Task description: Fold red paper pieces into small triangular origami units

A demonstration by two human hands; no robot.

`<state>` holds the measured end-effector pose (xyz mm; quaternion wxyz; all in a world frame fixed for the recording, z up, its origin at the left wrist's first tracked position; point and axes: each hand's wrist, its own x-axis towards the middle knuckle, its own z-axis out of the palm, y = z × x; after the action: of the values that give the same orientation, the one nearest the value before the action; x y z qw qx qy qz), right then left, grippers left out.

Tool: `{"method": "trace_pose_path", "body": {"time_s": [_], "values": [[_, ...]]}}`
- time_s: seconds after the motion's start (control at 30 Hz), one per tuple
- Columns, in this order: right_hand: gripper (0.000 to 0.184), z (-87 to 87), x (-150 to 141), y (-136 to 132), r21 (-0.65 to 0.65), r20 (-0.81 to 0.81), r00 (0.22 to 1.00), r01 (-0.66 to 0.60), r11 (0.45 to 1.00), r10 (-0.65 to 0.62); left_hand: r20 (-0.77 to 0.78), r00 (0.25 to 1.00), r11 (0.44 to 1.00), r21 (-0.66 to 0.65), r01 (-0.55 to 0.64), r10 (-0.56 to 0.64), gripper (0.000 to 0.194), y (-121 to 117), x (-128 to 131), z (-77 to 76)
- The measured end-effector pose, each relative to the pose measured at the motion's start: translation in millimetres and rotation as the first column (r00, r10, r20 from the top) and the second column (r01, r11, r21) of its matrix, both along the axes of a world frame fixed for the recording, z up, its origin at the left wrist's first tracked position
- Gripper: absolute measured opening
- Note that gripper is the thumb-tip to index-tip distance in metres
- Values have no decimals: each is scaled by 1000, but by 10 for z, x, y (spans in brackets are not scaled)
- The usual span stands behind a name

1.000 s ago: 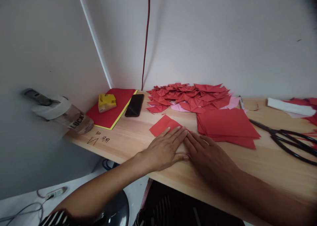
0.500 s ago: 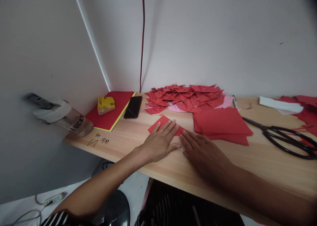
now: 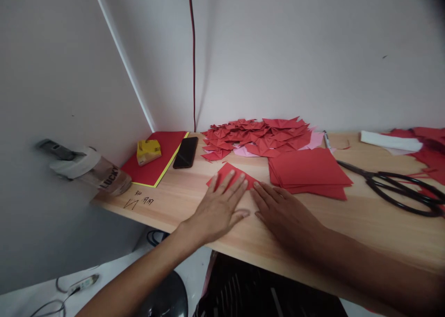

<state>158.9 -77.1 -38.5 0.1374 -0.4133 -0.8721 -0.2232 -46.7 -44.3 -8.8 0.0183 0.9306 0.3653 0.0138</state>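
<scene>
A folded piece of red paper (image 3: 226,170) lies on the wooden table, partly covered by my fingers. My left hand (image 3: 219,205) rests flat over its near side, fingers spread and thumb pointing right. My right hand (image 3: 283,210) lies with its fingertips on the paper's right corner, fingers stretched out. Just right of the paper is a stack of red paper sheets (image 3: 308,168). Behind both hands spreads a pile of folded red paper pieces (image 3: 257,136), with some pink paper (image 3: 245,151) under it.
Large black-handled scissors (image 3: 399,187) lie at the right, near red scraps and a white roll (image 3: 391,142). A pen (image 3: 327,140) is by the wall. Leftward are a phone (image 3: 186,152), a yellow packet (image 3: 149,151) on red sheets and a water bottle (image 3: 93,171).
My left hand has slid slightly toward me and left over the folded paper, its fingers a little more spread. The right hand stays at the corner. The whole view has shifted a little.
</scene>
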Motion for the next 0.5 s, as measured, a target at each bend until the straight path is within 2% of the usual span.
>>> {"method": "trace_pose_path", "body": {"time_s": [0.07,0.23,0.5], "values": [[39,-8,4,4,2,-8,1000,-4,1000,4,16,998,998,-42,55,-54,69,-97,78,-6],[39,-26,14,6,-3,-17,1000,-9,1000,9,15,998,993,-105,-52,54,70,-224,165,-2],[36,-5,15,3,22,-14,1000,-15,1000,15,-37,991,987,-87,-135,132,65,-254,11,48]]}}
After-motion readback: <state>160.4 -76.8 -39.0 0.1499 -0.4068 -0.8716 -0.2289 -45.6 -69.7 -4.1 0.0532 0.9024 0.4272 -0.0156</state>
